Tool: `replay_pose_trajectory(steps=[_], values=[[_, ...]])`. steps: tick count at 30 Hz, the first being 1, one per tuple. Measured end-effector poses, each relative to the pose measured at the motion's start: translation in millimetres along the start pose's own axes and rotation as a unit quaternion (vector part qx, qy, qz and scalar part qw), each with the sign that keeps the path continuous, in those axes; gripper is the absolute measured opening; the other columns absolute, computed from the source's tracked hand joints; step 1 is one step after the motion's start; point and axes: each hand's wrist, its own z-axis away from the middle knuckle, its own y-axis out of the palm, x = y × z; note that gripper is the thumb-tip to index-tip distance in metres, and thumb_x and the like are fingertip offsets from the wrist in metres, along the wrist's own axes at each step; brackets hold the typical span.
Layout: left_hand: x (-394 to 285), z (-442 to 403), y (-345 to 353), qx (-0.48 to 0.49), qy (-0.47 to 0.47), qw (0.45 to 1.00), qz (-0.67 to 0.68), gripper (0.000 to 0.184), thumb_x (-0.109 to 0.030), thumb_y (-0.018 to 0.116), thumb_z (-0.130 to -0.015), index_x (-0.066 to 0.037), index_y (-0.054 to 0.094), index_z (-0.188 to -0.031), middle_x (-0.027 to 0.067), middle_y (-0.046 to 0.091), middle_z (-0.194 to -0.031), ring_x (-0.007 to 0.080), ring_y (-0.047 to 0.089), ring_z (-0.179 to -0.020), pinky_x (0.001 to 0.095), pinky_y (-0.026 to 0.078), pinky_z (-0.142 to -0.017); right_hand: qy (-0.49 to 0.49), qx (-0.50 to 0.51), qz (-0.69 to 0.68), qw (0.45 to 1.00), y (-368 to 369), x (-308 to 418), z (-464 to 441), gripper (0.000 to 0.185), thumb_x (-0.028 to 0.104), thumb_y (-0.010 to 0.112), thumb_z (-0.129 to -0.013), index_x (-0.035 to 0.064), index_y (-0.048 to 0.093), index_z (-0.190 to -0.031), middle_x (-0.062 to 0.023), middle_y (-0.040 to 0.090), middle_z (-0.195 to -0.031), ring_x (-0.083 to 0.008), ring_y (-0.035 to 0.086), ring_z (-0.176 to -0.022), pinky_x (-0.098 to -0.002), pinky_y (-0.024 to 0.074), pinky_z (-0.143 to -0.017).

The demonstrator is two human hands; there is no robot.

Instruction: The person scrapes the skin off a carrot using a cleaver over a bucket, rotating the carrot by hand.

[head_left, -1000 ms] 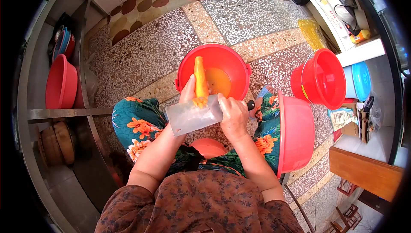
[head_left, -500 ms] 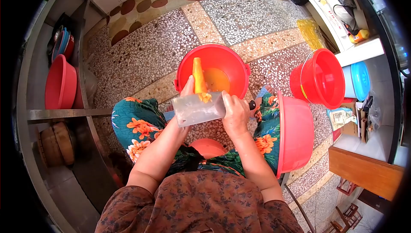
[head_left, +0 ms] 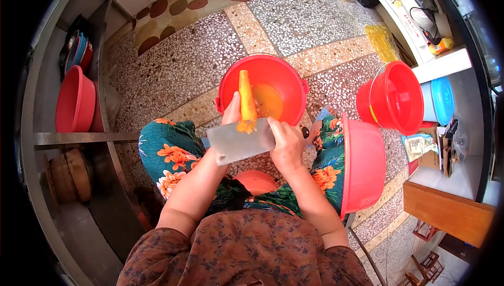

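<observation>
Head view | carrot (head_left: 246, 96): above basin (head_left: 229, 78), near end cut ragged at cleaver (head_left: 239, 143) | left hand (head_left: 231, 110): gripping carrot, fingers partly hidden | right hand (head_left: 287, 145): closed round cleaver's handle (head_left: 305, 132) | progress, judged: partway; most carrot length whole; basin holds orange liquid (head_left: 270, 99), further contents unclear

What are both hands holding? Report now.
Left hand: holding the orange vegetable, grip mostly hidden.
Right hand: closed, holding the cleaver.

Cleaver blade (head_left: 239, 143) looks like smooth, kinda dull metal. Bucket (head_left: 368, 103) at centre right is proper glossy plastic, trousers (head_left: 172, 153) matt cloth, lower-right panel (head_left: 449, 212) smooth wood.
</observation>
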Motion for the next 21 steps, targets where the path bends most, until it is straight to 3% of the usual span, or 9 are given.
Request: replay_pose_trajectory(steps=[2,10,21], values=[[-1.5,0.3,3.5,-0.009,0.0,1.0,-0.011,0.052,-0.05,0.042,-0.11,-0.016,0.049,-0.148,0.005,0.063,-0.102,0.0174,0.062,-0.086,0.0338,0.058,-0.075,-0.041,0.004,0.042,0.998,1.0,3.7,1.5,0.041,0.003,0.062,-0.079,0.0029,0.066,-0.12,-0.0068,0.057,-0.077,-0.0281,0.062,-0.073,-0.0433,0.0455,-0.069],[-6.2,4.7,12.8,-0.026,-0.012,0.998,-0.048,0.051,-0.05,0.039,-0.111,-0.014,0.049,-0.145,0.005,0.062,-0.102,0.0168,0.062,-0.086,0.0324,0.056,-0.075,-0.042,0.014,0.044,0.998,-0.2,8.1,1.0,0.038,0.004,0.06,-0.082,0.0038,0.066,-0.12,-0.0062,0.056,-0.077,-0.0265,0.062,-0.073,-0.042,0.0455,-0.071],[-4.2,9.4,18.2,0.012,-0.001,1.0,0.02,0.048,-0.049,0.04,-0.111,-0.015,0.046,-0.146,0.0065,0.058,-0.101,0.0192,0.059,-0.089,0.0335,0.055,-0.074,-0.03,0.003,0.044,0.999,2.4,2.7,-0.8,0.036,0.004,0.059,-0.084,0.0043,0.065,-0.119,-0.0066,0.056,-0.077,-0.0272,0.062,-0.073,-0.0425,0.0455,-0.071]])
